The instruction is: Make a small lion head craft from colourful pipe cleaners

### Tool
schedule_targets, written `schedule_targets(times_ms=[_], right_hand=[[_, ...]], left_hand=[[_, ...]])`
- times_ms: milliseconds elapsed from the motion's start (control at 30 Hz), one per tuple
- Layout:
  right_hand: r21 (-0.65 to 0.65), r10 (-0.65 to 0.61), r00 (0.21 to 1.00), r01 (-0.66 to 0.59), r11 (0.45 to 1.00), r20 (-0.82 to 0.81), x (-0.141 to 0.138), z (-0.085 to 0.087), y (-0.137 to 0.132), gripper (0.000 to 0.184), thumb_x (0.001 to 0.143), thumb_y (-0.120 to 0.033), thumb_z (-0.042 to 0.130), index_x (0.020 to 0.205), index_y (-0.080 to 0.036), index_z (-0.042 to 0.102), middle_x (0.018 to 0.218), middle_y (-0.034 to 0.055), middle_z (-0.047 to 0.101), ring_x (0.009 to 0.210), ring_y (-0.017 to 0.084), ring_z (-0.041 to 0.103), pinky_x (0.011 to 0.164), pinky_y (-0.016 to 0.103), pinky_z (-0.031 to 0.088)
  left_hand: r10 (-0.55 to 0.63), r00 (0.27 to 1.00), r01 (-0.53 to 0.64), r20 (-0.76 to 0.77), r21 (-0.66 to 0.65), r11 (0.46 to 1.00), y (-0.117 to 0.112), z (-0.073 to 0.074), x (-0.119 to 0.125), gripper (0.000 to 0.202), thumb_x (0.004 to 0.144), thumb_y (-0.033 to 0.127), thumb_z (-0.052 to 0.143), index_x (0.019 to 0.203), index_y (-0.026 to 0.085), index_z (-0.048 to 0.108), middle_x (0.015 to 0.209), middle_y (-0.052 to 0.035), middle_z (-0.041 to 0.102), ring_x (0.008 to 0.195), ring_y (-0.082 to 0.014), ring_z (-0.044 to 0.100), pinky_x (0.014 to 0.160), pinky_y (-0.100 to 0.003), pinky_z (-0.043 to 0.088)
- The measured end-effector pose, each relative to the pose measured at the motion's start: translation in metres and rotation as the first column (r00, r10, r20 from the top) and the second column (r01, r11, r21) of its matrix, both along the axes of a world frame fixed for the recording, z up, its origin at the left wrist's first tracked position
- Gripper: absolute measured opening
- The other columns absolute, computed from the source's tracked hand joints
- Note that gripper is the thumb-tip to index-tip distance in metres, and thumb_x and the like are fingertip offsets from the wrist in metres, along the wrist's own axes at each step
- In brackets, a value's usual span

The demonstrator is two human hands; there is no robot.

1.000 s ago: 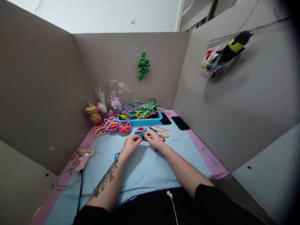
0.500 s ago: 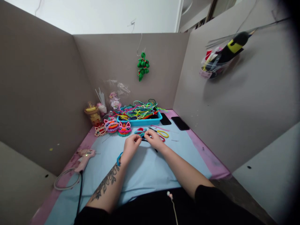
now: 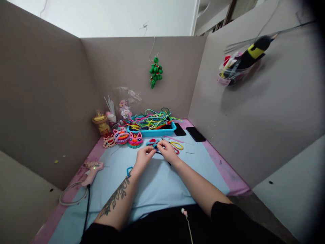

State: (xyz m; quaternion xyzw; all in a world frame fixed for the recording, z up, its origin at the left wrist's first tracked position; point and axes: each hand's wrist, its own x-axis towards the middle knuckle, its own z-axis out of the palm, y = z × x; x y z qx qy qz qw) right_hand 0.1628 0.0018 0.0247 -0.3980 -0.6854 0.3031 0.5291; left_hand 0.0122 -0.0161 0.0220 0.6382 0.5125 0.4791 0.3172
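My left hand (image 3: 144,157) and my right hand (image 3: 167,151) are close together over the middle of the table, their fingers pinched. Between them is a thin black pipe cleaner (image 3: 160,154); its free end trails out below my right hand. The fingers hide the part they hold. Just beyond my fingertips lies a blue and red pipe-cleaner piece (image 3: 151,142), partly covered by them. Scissors (image 3: 177,145) with yellow and red handles rest beside my right hand. A blue pipe-cleaner loop (image 3: 129,171) hangs at my left wrist.
A blue tray (image 3: 152,132) of colourful pipe cleaners stands at the back. Several fuzzy animal heads (image 3: 135,139) sit left of it, two phones (image 3: 195,134) to its right. A pink glue gun (image 3: 93,172) with its cord lies at left. Grey partitions (image 3: 122,67) enclose the table.
My hands stay pinched at the same place, with the fingers shifting slightly around the black pipe cleaner. The blue loop at my left wrist has turned to stand more upright.
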Motion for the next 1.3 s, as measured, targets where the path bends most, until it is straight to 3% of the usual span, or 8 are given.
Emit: schedule_targets(times_ms=[233, 433, 567, 700, 833, 933, 1067, 1300], right_hand=[[0.059, -0.061, 0.997, 0.064, 0.996, -0.055, -0.007, -0.001, -0.006, 0.014, 0.08, -0.027, 0.048, 0.07, -0.019, 0.051, 0.073, 0.0014, 0.051, 0.072, 0.015, 0.048, 0.067, 0.027, 0.04], [0.082, -0.068, 0.99, 0.078, 0.994, -0.122, -0.014, 0.0, -0.01, 0.015, 0.081, -0.026, 0.049, 0.068, -0.019, 0.05, 0.072, 0.0007, 0.049, 0.07, 0.014, 0.047, 0.067, 0.027, 0.038], [-0.048, -0.009, 0.97, -0.002, 0.999, -0.242, -0.016, -0.005, -0.007, 0.019, 0.08, -0.035, 0.052, 0.071, -0.019, 0.05, 0.067, -0.0011, 0.048, 0.064, 0.013, 0.045, 0.06, 0.025, 0.038], [-0.215, 0.073, 0.901, -0.179, 0.96, -0.428, -0.02, -0.009, -0.006, 0.026, 0.077, -0.044, 0.055, 0.071, -0.02, 0.047, 0.052, -0.006, 0.038, 0.046, 0.009, 0.034, 0.047, 0.023, 0.028], [-0.268, 0.115, 0.808, -0.32, 0.909, -0.578, -0.024, -0.007, -0.007, 0.03, 0.071, -0.045, 0.063, 0.069, -0.02, 0.047, 0.052, -0.0062, 0.039, 0.042, 0.007, 0.03, 0.043, 0.022, 0.021], [-0.296, 0.122, 0.774, -0.376, 0.878, -0.621, -0.024, -0.006, -0.007, 0.032, 0.067, -0.045, 0.066, 0.068, -0.02, 0.047, 0.055, -0.0053, 0.04, 0.043, 0.006, 0.03, 0.041, 0.022, 0.019], [-0.307, 0.133, 0.767, -0.401, 0.863, -0.628, -0.023, -0.005, -0.007, 0.032, 0.066, -0.044, 0.067, 0.068, -0.019, 0.047, 0.055, -0.005, 0.041, 0.043, 0.006, 0.031, 0.041, 0.021, 0.019], [-0.309, 0.186, 0.758, -0.459, 0.833, -0.626, -0.018, -0.005, -0.005, 0.033, 0.064, -0.043, 0.07, 0.067, -0.018, 0.049, 0.054, -0.0052, 0.043, 0.041, 0.005, 0.032, 0.039, 0.02, 0.02]], left_hand=[[-0.01, 0.973, 0.03, 0.231, -0.082, 0.996, -0.001, -0.002, 0.007, 0.029, 0.063, 0.038, 0.069, 0.072, 0.011, 0.066, 0.06, -0.0025, 0.064, 0.055, -0.0127, 0.057, 0.055, -0.025, 0.045], [-0.025, 0.948, 0.055, 0.317, -0.084, 0.995, -0.005, 0.002, 0.011, 0.029, 0.064, 0.039, 0.069, 0.07, 0.011, 0.063, 0.058, 0.0001, 0.06, 0.055, -0.0109, 0.054, 0.055, -0.023, 0.043], [-0.012, 0.967, 0.015, 0.254, -0.01, 1.0, -0.008, 0.005, 0.012, 0.024, 0.069, 0.036, 0.065, 0.07, 0.012, 0.062, 0.062, -0.0002, 0.061, 0.058, -0.0114, 0.055, 0.058, -0.023, 0.044], [0.047, 0.994, -0.057, 0.095, 0.112, 0.992, -0.011, 0.006, 0.01, 0.019, 0.075, 0.033, 0.059, 0.076, 0.014, 0.064, 0.074, -0.0033, 0.065, 0.069, -0.0144, 0.059, 0.064, -0.024, 0.046], [0.138, 0.987, -0.107, -0.086, 0.299, 0.948, -0.014, 0.005, 0.006, 0.016, 0.079, 0.032, 0.057, 0.078, 0.017, 0.064, 0.078, -0.0037, 0.065, 0.074, -0.0149, 0.058, 0.07, -0.026, 0.046], [0.172, 0.976, -0.111, -0.134, 0.373, 0.921, -0.015, 0.005, 0.005, 0.016, 0.08, 0.032, 0.056, 0.081, 0.018, 0.064, 0.079, -0.004, 0.064, 0.076, -0.0152, 0.058, 0.073, -0.027, 0.046], [0.178, 0.976, -0.12, -0.126, 0.371, 0.921, -0.014, 0.005, 0.004, 0.016, 0.079, 0.033, 0.058, 0.079, 0.018, 0.064, 0.077, -0.0034, 0.064, 0.075, -0.0149, 0.058, 0.072, -0.026, 0.046], [0.089, 0.995, -0.075, -0.043, 0.264, 0.962, -0.011, 0.007, 0.003, 0.017, 0.075, 0.034, 0.061, 0.074, 0.017, 0.065, 0.075, -0.0034, 0.066, 0.071, -0.015, 0.059, 0.067, -0.025, 0.047]])
